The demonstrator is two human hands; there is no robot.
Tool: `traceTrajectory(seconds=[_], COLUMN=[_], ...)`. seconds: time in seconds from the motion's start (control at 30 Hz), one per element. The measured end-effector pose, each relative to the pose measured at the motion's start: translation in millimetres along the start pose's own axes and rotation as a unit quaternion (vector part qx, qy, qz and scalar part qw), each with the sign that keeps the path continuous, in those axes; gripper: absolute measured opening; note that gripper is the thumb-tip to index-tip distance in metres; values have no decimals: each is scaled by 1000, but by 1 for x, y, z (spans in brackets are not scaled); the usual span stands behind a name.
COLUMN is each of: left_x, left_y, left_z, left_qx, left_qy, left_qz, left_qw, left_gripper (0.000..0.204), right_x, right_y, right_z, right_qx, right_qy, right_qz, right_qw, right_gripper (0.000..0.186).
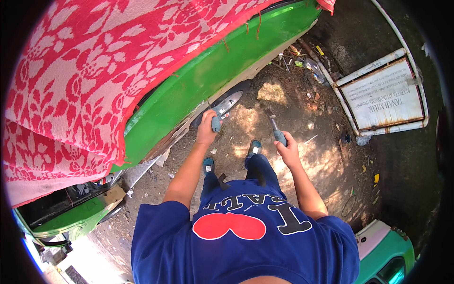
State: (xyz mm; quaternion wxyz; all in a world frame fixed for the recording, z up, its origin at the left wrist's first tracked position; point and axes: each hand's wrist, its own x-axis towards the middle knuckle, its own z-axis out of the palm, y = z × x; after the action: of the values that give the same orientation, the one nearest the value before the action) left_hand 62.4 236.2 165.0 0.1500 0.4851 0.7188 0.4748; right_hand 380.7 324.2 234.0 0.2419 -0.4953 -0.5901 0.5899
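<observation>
My left hand (206,128) is closed around a blue-grey grip (216,124), close to the lower side of a green car (198,78). The working end of that tool is mostly hidden, though a thin dark part shows past my fingers toward the car. In my right hand (289,150) is a hand tool (276,131) with a blue-grey handle, a silver shank and a dark, rusty-looking end. It points away from me over the dirt ground, apart from the car. Beyond my left hand is the car's wheel (228,102).
A red and pink floral cloth (90,80) drapes over the car. On the right leans a rusty white metal sign (383,97) in a pipe frame. Litter (312,66) lies on the ground near it. A teal and white vehicle (388,253) stands behind me at right.
</observation>
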Motion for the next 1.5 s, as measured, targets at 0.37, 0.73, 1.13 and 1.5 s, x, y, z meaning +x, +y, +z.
traceTrajectory(seconds=[0.37,0.73,1.13,1.5], left_x=[9,2,21,18], left_y=[-4,-13,-10,-25], left_z=[34,56,24,15], left_qx=[59,28,72,107], left_qy=[6,92,33,-24], left_qz=[-62,-58,-34,-46], left_qw=[996,994,996,993], left_gripper=[34,36,43,42], right_x=[76,60,34,20], right_y=[-21,-19,-22,-26], right_z=[-42,-25,-17,-8], right_qx=[-61,-69,-74,-69], right_qy=[-144,-123,-118,-114], right_qz=[-15,17,27,43], right_qw=[988,990,990,990], right_gripper=[31,34,32,31])
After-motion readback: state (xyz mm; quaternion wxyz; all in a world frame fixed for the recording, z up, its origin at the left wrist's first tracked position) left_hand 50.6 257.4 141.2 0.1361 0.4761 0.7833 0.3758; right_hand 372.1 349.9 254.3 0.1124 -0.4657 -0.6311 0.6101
